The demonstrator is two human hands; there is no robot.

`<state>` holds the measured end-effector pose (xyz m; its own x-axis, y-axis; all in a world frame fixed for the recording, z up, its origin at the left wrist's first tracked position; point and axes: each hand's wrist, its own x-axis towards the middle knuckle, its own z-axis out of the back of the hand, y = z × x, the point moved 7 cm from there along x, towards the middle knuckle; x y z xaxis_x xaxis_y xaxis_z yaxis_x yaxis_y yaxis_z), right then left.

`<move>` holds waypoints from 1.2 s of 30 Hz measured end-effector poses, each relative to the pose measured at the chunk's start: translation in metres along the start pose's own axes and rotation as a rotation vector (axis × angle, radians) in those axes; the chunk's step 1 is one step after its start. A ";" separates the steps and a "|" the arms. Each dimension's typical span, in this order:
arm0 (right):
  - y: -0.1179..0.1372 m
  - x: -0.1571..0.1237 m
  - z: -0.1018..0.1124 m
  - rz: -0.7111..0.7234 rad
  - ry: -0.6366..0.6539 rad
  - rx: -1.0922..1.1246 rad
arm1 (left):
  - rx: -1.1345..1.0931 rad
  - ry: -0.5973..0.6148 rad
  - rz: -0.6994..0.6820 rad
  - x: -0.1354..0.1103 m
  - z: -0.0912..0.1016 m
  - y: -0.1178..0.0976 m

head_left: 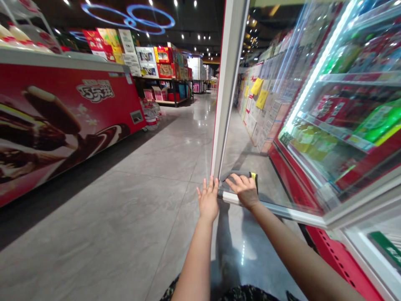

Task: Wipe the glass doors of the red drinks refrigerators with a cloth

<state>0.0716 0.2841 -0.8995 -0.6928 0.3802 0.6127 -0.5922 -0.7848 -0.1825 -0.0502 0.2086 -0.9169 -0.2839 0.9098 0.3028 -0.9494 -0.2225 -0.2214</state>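
A glass door (250, 138) with a white frame (228, 83) stands swung open in front of me. Near its lower corner, my right hand (246, 191) holds a grey cloth (234, 173) with a yellow and black edge against the glass, fingers bent over it. My left hand (208, 202) has its fingers stretched and spread, with the fingertips at the outer edge of the frame beside that corner. Part of the cloth is hidden under my right hand.
On the right is a lit drinks fridge (341, 104) with bottles on shelves and a red base (344, 263). A red ice cream freezer (103, 121) stands at the left. Bottled water packs (152, 113) and shelves of gift boxes (164, 62) are farther back along the tiled floor (140, 200).
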 end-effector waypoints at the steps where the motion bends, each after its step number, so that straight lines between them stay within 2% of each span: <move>1: -0.001 0.002 -0.001 -0.061 -0.031 0.005 | 0.006 0.005 0.005 0.000 -0.001 0.001; 3: 0.006 0.000 -0.012 -0.104 -0.038 0.027 | 0.009 0.011 0.023 0.000 -0.002 0.002; 6: 0.021 -0.017 -0.037 -0.013 0.037 0.047 | -0.008 0.007 0.032 0.001 -0.002 0.000; 8: 0.022 -0.031 -0.044 0.050 0.068 0.053 | -0.017 -0.001 0.024 0.001 -0.002 -0.002; 11: 0.006 -0.035 -0.029 0.003 0.035 0.030 | -0.017 -0.007 0.019 0.002 -0.003 0.000; 15: -0.008 -0.015 -0.005 -0.178 -0.044 0.019 | -0.011 -0.023 -0.004 0.001 -0.004 0.002; 18: 0.009 -0.010 -0.017 -0.121 -0.028 0.048 | -0.001 -0.017 -0.002 -0.001 -0.007 0.002; 20: 0.021 -0.018 -0.030 -0.043 0.012 0.057 | 0.006 -0.005 0.009 -0.001 -0.008 0.000; 22: 0.022 -0.029 -0.035 0.003 0.039 0.057 | 0.014 0.002 0.019 -0.001 -0.008 -0.002; 24: 0.009 -0.036 -0.026 -0.015 0.025 0.039 | 0.027 0.010 0.033 0.000 -0.007 -0.003; 28: -0.039 -0.043 0.015 -0.288 -0.134 -0.060 | 0.056 0.027 0.062 0.000 -0.006 -0.005; 30: -0.049 -0.053 0.024 -0.341 -0.197 -0.087 | 0.059 0.022 0.075 -0.001 -0.005 -0.006; 34: -0.037 -0.081 0.006 -0.120 -0.142 -0.115 | 0.049 0.003 0.105 0.000 -0.009 -0.006; 36: -0.041 -0.087 0.004 -0.067 -0.111 -0.134 | 0.046 -0.019 0.114 0.002 -0.011 -0.005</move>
<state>0.1581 0.2813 -0.9424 -0.6046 0.3670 0.7069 -0.6900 -0.6848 -0.2346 -0.0448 0.2150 -0.9259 -0.3925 0.8710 0.2956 -0.9158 -0.3406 -0.2127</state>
